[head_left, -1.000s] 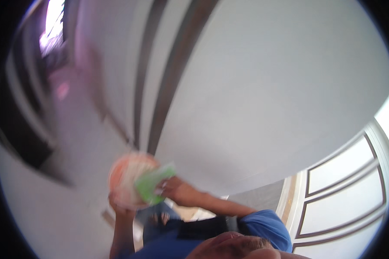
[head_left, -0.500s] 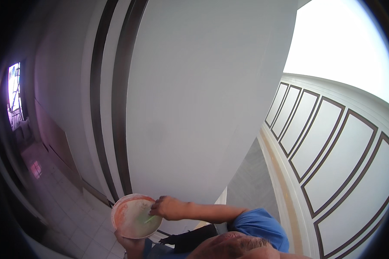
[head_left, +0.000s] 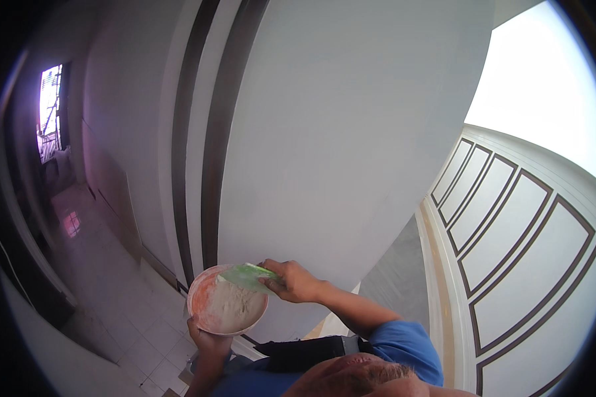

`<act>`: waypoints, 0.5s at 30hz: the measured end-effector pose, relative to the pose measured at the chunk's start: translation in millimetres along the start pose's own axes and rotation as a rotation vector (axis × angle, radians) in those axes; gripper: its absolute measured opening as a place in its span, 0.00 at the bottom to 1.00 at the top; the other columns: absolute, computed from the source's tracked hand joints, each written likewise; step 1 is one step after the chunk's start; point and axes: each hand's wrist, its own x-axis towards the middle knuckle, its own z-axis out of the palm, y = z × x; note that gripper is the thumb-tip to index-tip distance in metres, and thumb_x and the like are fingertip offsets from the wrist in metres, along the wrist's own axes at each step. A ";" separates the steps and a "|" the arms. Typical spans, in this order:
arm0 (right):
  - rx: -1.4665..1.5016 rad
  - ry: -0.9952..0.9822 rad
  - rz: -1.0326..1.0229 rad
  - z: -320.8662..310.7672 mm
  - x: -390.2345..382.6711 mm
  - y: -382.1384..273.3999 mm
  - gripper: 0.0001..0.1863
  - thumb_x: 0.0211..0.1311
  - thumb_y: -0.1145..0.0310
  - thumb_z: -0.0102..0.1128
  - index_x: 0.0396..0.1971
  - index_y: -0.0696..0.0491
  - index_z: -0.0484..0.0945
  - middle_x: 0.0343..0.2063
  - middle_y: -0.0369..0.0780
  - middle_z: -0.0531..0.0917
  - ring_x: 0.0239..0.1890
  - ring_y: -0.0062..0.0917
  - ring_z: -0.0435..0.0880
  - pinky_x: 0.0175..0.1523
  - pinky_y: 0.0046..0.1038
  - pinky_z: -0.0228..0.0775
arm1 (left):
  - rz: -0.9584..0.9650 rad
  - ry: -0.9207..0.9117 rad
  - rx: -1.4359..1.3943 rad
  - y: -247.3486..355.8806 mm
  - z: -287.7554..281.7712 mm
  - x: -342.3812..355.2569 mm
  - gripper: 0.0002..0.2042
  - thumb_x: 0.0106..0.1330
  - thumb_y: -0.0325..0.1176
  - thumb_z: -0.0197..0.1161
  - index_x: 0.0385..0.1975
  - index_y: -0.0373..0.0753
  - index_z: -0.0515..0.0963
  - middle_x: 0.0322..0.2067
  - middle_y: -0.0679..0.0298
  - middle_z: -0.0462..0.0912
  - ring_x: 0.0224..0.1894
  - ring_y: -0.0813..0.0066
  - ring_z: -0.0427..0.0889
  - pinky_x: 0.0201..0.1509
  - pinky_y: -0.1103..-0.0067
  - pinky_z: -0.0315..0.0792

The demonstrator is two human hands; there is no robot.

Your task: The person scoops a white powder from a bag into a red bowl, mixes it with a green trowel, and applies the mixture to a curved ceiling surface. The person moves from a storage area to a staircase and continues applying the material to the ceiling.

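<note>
At the lower middle, my left hand [head_left: 208, 341] grips the side of a round bowl [head_left: 205, 294] with a pink-stained inside. Pale grey paste [head_left: 235, 308] lies in the bowl, thick and lumpy. In my right hand [head_left: 295, 281] is a translucent green scraper [head_left: 248, 276], its blade over the bowl's far right rim. My fingers are wrapped round its upper edge.
A white wall [head_left: 351, 132] stands close ahead, with two dark vertical strips [head_left: 222, 165]. To the left a tiled corridor [head_left: 132, 331] runs past a leaning board [head_left: 119, 205] to a bright window [head_left: 49, 112]. Panelled walling [head_left: 513, 278] with dark borders runs along the right.
Since half a second ago, the bowl and both hands appear higher and further right. The scraper has risen from inside the bowl to its rim. The wall also appears shifted rightward.
</note>
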 end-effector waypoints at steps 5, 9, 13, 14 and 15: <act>0.010 -0.008 -0.005 -2.5 -1.1 6.0 0.14 0.71 0.65 0.59 0.50 0.55 0.75 0.26 0.52 0.83 0.28 0.51 0.82 0.34 0.44 0.73 | 0.042 -0.014 0.013 -3.5 -5.8 2.9 0.37 0.64 0.55 0.52 0.69 0.38 0.62 0.69 0.51 0.65 0.70 0.49 0.65 0.73 0.53 0.60; -0.016 -0.001 -0.027 -3.9 -1.9 10.0 0.12 0.68 0.69 0.61 0.49 0.55 0.77 0.28 0.50 0.83 0.28 0.49 0.82 0.35 0.43 0.74 | 0.053 0.001 -0.009 -4.7 -6.5 7.6 0.37 0.64 0.54 0.53 0.69 0.38 0.62 0.68 0.51 0.66 0.70 0.49 0.65 0.73 0.52 0.60; -0.096 0.029 -0.323 -1.9 -2.7 21.0 0.13 0.61 0.73 0.65 0.47 0.52 0.81 0.35 0.46 0.85 0.36 0.43 0.84 0.42 0.40 0.77 | 0.078 0.023 0.004 -7.3 -6.5 11.5 0.36 0.64 0.54 0.53 0.69 0.38 0.62 0.68 0.51 0.66 0.70 0.49 0.65 0.73 0.52 0.60; -0.152 0.033 -0.365 -1.6 -3.6 22.9 0.15 0.59 0.74 0.66 0.47 0.51 0.82 0.38 0.44 0.86 0.40 0.42 0.84 0.45 0.39 0.78 | 0.091 0.037 -0.016 -8.0 -5.9 11.4 0.36 0.64 0.54 0.53 0.69 0.38 0.62 0.68 0.51 0.66 0.70 0.49 0.65 0.73 0.52 0.60; -0.209 0.039 -0.407 -1.7 -5.0 24.4 0.17 0.56 0.75 0.66 0.47 0.50 0.82 0.41 0.43 0.86 0.43 0.40 0.84 0.48 0.38 0.78 | 0.104 0.050 -0.037 -8.7 -4.7 12.1 0.36 0.64 0.54 0.53 0.69 0.38 0.63 0.68 0.51 0.66 0.70 0.49 0.65 0.73 0.52 0.60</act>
